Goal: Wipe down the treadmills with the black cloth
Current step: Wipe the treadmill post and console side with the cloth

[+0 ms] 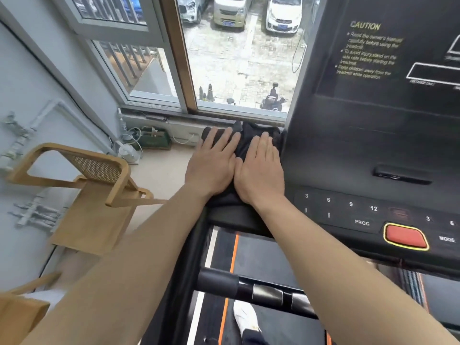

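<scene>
The black cloth [251, 135] lies bunched on the left wing of the treadmill console [373, 150]. My left hand [214, 163] and my right hand [260, 168] press flat on it side by side, fingers stretched forward, thumbs touching. Most of the cloth is hidden under my palms; its far edge shows past the fingertips. The console is black, with a CAUTION label, number keys and a red stop button [405, 236]. Below it run the handlebar [249, 287] and the belt with an orange stripe [261, 257].
A wooden chair [87, 195] stands left of the treadmill, close to my left forearm. A window [236, 58] straight ahead looks down on parked cars. Pipes run along the left wall. Small items and cables lie on the floor under the sill. A white shoe [245, 317] rests on the belt.
</scene>
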### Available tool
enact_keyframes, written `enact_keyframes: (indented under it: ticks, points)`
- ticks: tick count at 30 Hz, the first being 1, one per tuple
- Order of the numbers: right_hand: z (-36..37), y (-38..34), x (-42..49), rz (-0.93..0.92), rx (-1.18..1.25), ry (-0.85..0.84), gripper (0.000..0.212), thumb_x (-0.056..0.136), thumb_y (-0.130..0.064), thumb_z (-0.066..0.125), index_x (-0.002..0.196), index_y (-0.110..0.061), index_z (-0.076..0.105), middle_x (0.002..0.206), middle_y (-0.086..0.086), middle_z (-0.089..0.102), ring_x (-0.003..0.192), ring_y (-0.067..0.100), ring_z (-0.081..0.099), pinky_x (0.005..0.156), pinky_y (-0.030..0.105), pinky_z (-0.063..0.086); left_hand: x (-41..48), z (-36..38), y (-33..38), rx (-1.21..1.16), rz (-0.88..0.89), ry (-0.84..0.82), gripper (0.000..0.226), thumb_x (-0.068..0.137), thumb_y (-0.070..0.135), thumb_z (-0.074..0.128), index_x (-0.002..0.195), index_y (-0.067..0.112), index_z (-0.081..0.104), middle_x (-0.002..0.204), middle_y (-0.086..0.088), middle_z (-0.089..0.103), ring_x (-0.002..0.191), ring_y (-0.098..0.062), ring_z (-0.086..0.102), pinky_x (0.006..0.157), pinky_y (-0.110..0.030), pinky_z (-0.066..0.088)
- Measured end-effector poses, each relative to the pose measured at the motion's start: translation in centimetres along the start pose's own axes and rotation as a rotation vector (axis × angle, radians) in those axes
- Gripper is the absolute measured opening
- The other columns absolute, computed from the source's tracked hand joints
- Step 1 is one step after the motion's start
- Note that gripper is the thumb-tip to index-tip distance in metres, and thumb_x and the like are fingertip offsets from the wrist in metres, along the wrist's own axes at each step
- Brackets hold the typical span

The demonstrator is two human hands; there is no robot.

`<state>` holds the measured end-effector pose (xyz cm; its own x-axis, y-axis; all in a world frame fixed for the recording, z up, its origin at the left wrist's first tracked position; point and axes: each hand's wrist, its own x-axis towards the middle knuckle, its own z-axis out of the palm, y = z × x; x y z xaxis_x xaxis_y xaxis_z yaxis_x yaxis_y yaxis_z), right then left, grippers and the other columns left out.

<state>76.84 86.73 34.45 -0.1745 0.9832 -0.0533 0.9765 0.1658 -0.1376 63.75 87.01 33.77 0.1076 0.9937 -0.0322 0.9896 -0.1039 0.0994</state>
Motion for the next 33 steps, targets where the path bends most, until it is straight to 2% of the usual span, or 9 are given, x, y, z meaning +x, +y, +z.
enact_keyframes:
  ticks: [3,10,16,19,22,26,28,30,33]
  points:
    - [0.1,0.1,-4.1,-0.057,-0.006,-0.039,0.073,0.104,-0.043,0.023,0.156,0.004,0.005,0.164,0.024,-0.003,0.154,0.031,-0.002,0.125,0.041,0.002,-5.6,0.2,0.8,-0.006,-0.002,0.002,0.057,0.104,0.039,0.022,0.159,0.025,0.02,0.167,0.002,0.015,0.154,-0.03,0.008,0.122,-0.049,0.018]
    - [2.5,-3.3,-13.8,-0.009,0.084,0.098,0.071,0.1,-0.04,0.032,0.153,0.006,0.022,0.162,0.027,0.014,0.152,0.036,0.013,0.124,0.047,0.013,-15.1,0.3,0.6,-0.156,-0.042,-0.06,0.058,0.104,0.033,0.02,0.16,0.022,0.016,0.169,0.003,0.005,0.155,-0.025,0.002,0.121,-0.044,0.027]
    - [2.6,-3.6,-11.7,-0.226,0.051,0.071,0.068,0.103,-0.045,0.029,0.154,-0.001,0.026,0.164,0.02,0.015,0.153,0.032,0.014,0.124,0.045,0.015,-15.5,-0.1,-0.5,-0.389,-0.153,-0.04,0.056,0.108,0.026,0.028,0.161,0.025,0.008,0.169,0.006,-0.003,0.155,-0.02,0.003,0.123,-0.039,0.021]
    - [1.2,-1.6,-9.7,-0.126,0.039,0.007,0.075,0.103,-0.053,0.018,0.156,0.001,0.018,0.164,0.023,0.009,0.153,0.032,0.009,0.125,0.044,0.009,-12.8,0.6,0.9,-0.245,-0.188,-0.012,0.057,0.107,0.033,0.023,0.16,0.021,0.008,0.169,-0.003,0.0,0.154,-0.031,0.002,0.123,-0.047,0.02]
    - [0.9,-0.4,-10.1,-0.103,-0.03,0.025,0.075,0.1,-0.047,0.01,0.15,0.006,0.032,0.159,0.026,0.028,0.149,0.032,0.025,0.124,0.044,0.013,-10.9,0.5,2.0,-0.065,-0.121,-0.025,0.059,0.105,0.039,0.019,0.161,0.022,0.009,0.169,-0.001,0.002,0.154,-0.033,0.001,0.123,-0.048,0.016]
    - [0.1,1.4,-10.8,-0.245,-0.061,0.105,0.064,0.097,-0.044,0.038,0.142,0.0,0.047,0.148,0.024,0.045,0.139,0.035,0.041,0.119,0.046,0.026,-12.0,0.3,1.5,0.025,-0.046,-0.007,0.065,0.1,0.047,0.011,0.159,0.023,0.02,0.168,0.002,0.015,0.154,-0.029,0.011,0.121,-0.047,0.02]
    - [-0.5,2.3,-9.9,-0.285,-0.06,0.134,0.058,0.094,-0.043,0.048,0.139,-0.005,0.051,0.142,0.019,0.052,0.132,0.032,0.048,0.116,0.046,0.03,-12.0,0.0,1.3,0.041,-0.129,0.053,0.064,0.098,0.047,0.026,0.153,0.017,0.038,0.162,-0.004,0.032,0.148,-0.032,0.03,0.116,-0.049,0.03]
    - [-0.6,2.1,-9.3,-0.281,-0.103,0.089,0.058,0.098,-0.043,0.038,0.142,-0.007,0.048,0.145,0.017,0.051,0.136,0.03,0.044,0.12,0.045,0.023,-11.5,-0.3,1.8,0.027,-0.145,0.163,0.057,0.093,0.037,0.048,0.141,0.008,0.053,0.15,-0.013,0.049,0.137,-0.036,0.045,0.11,-0.049,0.038]
    - [0.2,0.2,-8.4,-0.254,-0.071,-0.048,0.067,0.101,-0.043,0.019,0.154,-0.004,0.028,0.16,0.017,0.031,0.15,0.027,0.023,0.124,0.044,0.008,-10.3,-0.3,2.1,-0.105,0.083,0.326,0.045,0.086,0.016,0.055,0.128,0.005,0.065,0.133,-0.014,0.063,0.122,-0.032,0.06,0.103,-0.04,0.047]
